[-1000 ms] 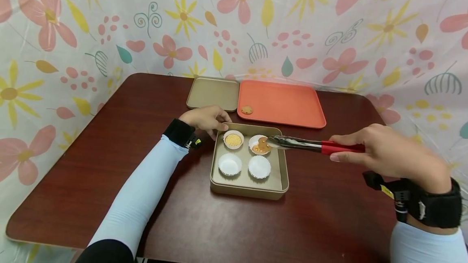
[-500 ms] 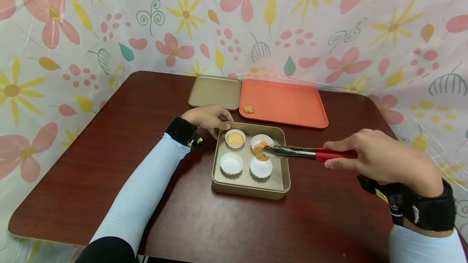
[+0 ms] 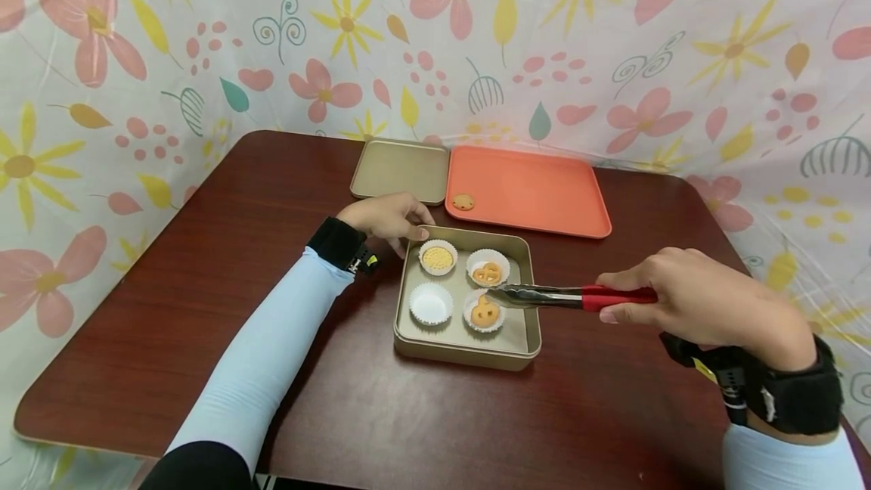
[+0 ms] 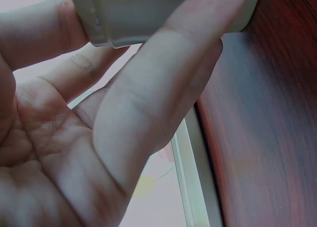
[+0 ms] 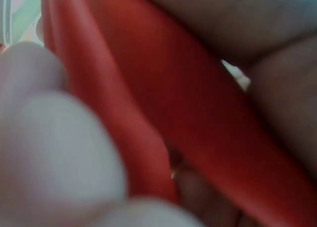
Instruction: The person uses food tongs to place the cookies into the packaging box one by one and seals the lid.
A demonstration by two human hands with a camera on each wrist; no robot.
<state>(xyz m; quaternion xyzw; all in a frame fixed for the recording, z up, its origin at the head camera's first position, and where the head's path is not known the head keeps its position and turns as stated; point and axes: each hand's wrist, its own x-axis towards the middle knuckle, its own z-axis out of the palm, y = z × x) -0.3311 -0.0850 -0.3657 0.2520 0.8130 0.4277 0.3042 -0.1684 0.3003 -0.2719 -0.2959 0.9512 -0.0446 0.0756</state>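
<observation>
In the head view a gold tin point(image 3: 465, 358) holds several white paper cups. My left hand point(image 3: 389, 219) grips its far left corner; the left wrist view shows thumb and fingers around the tin wall point(image 4: 143, 14). My right hand point(image 3: 708, 297) holds tongs by their red handles point(image 3: 615, 298), pressed close together in the right wrist view. The tongs' metal tips point(image 3: 503, 294) are right at a brown cookie point(image 3: 485, 313) in the near right cup. A pretzel-shaped cookie point(image 3: 487, 273) lies in the far right cup, a round yellow biscuit point(image 3: 438, 258) in the far left one.
The near left paper cup point(image 3: 431, 304) has nothing in it. Behind the tin, an orange tray point(image 3: 531, 191) bears one round cookie point(image 3: 463, 203). A flat gold lid point(image 3: 401, 170) lies left of the tray. A flowered cloth point(image 3: 435, 44) hangs behind the brown table point(image 3: 204, 271).
My right hand has brought the tongs and the brown cookie from over the far right cup toward me into the near right cup, uncovering the pretzel-shaped cookie. My left hand stays at the tin.
</observation>
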